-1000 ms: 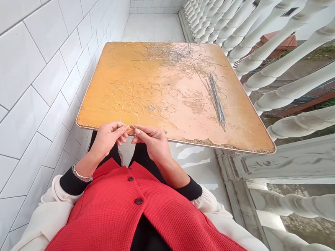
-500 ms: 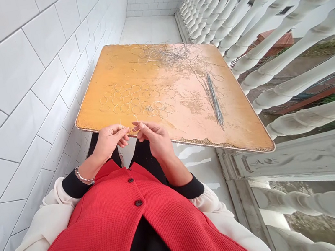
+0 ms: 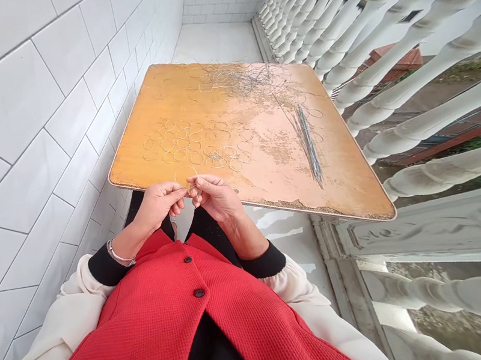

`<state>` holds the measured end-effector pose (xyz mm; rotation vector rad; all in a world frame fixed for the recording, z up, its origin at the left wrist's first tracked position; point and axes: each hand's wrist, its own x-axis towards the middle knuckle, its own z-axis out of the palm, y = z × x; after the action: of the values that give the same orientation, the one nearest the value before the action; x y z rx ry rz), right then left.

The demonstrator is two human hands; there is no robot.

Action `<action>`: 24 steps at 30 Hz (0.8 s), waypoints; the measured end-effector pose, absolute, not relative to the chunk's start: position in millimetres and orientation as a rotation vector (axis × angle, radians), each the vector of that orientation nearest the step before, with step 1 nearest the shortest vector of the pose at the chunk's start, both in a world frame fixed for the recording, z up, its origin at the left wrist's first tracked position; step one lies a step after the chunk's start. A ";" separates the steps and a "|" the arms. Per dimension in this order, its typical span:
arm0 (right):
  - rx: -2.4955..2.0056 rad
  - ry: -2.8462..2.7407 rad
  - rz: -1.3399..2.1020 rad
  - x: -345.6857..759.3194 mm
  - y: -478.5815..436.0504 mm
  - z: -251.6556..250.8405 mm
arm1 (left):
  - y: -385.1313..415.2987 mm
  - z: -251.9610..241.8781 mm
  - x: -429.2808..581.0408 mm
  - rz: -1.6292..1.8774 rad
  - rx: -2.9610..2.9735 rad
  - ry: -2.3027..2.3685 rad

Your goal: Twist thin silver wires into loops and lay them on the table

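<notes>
My left hand (image 3: 162, 203) pinches a thin, pale wire loop (image 3: 194, 171) at the table's near edge. Facing it, my right hand (image 3: 216, 197) is closed on the same loop, fingertips almost touching those of the left. Part of the loop curves up above the fingers; where its ends lie between the fingertips is too small to make out. Just beyond my hands, several thin wire rings (image 3: 179, 140) lie spread flat on the wooden table (image 3: 278, 189). Among the nearest rings sits a small heap of tiny pieces (image 3: 215, 157).
A bundle of straight grey wires (image 3: 308, 148) lies on the table's right side. At its far edge is a tangled pile of wire (image 3: 247, 78). A white tiled wall (image 3: 27, 104) runs along the left, a white balustrade (image 3: 439, 167) along the right.
My right hand has shifted slightly left and turned inward, its fingers curling closer to the left fingertips. More of the wire loop shows above the hands. The things on the table have stayed put.
</notes>
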<state>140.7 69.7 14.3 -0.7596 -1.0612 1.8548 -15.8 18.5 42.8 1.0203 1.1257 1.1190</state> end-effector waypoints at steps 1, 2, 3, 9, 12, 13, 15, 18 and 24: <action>-0.769 -1.067 1.850 140.0 71.1 13.2 | 18.4 42.3 -15.9 1.118 1.020 1.129; -0.772 -1.072 1.844 139.1 72.0 11.9 | 18.4 42.1 -16.0 1.120 1.020 1.131; -0.768 -1.074 1.839 138.1 72.5 10.7 | 18.4 42.2 -16.0 1.125 1.021 1.131; -0.690 -1.051 1.838 136.0 71.7 9.9 | 19.2 45.8 -17.5 1.137 1.050 1.106; -0.717 -1.102 1.821 138.4 74.1 12.3 | 19.1 47.0 -19.6 1.129 1.065 1.108; -0.716 -1.128 1.819 139.3 75.3 12.7 | 19.0 47.0 -20.3 1.118 1.072 1.108; -0.669 -1.191 1.842 140.7 78.0 12.3 | 18.6 46.8 -21.3 1.085 1.088 1.100; -0.551 -1.282 1.902 140.9 82.0 8.7 | 18.3 46.1 -21.0 1.055 1.114 1.084; -0.517 -1.302 1.861 137.6 85.6 0.0 | 17.2 46.6 -16.1 1.057 1.105 1.077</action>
<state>137.6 85.6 0.0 -0.5167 -1.3016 1.8607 -16.1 17.2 46.6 1.1046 1.0766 1.0567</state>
